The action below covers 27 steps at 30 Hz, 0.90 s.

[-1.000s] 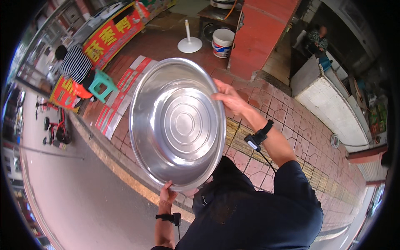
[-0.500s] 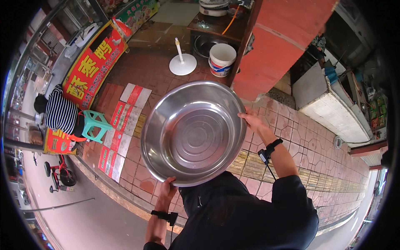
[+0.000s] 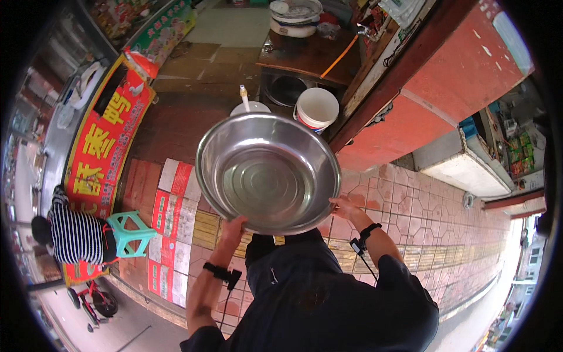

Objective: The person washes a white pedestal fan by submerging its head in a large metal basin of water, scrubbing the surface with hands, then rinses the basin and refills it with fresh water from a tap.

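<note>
The basin (image 3: 268, 173), earlier tilted on edge, now sits level and open-side up, left hand (image 3: 232, 230) and right hand (image 3: 345, 208) closed on its rim.

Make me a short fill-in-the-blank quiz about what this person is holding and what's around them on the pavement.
1. Both hands grip the rim of a large round ______ basin.
2. The left hand holds the near rim, while the right hand holds the basin's ______ side.
3. Just beyond the basin stands a white ______ with a red band.
4. A person in a striped top sits by a small ______ plastic stool.

Missing words: metal; right; bucket; green
</note>
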Tool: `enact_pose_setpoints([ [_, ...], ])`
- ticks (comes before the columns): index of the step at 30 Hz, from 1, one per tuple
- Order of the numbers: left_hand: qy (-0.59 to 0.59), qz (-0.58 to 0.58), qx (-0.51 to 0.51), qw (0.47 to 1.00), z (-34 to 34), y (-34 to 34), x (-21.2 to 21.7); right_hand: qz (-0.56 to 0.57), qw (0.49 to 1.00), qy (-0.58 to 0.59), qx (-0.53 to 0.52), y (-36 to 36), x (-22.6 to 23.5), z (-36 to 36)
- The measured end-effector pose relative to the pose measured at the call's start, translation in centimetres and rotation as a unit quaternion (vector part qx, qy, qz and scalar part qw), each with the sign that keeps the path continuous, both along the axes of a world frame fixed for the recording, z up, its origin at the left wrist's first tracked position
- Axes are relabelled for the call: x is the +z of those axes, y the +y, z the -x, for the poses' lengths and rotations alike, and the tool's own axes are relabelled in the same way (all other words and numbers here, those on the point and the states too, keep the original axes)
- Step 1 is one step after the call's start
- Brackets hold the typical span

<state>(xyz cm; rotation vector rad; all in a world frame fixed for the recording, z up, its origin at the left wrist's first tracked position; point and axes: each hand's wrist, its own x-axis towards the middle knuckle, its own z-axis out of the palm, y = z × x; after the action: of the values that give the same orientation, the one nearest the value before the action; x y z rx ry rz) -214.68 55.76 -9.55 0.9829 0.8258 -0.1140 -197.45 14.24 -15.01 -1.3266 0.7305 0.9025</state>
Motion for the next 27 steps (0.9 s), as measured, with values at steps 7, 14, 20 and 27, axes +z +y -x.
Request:
enact_pose_setpoints([
  [7,0.048,-0.037,-0.081,0.995,-20.1,6.9,0.8,-0.070,0.996,0.037,-0.050,5.9,0.0,-8.7],
  [14,0.078,-0.105,-0.116,0.985,-36.7,9.3,0.4,-0.078,0.993,0.002,-0.090,9.3,-1.6,-22.7],
  [20,0.090,-0.131,-0.128,0.979,-47.6,12.5,0.9,-0.096,0.988,0.001,-0.118,12.0,-1.7,-33.4],
  [27,0.028,-0.125,-0.101,0.987,-56.3,13.5,1.5,-0.071,0.986,0.011,-0.152,14.0,-1.2,-42.6],
])
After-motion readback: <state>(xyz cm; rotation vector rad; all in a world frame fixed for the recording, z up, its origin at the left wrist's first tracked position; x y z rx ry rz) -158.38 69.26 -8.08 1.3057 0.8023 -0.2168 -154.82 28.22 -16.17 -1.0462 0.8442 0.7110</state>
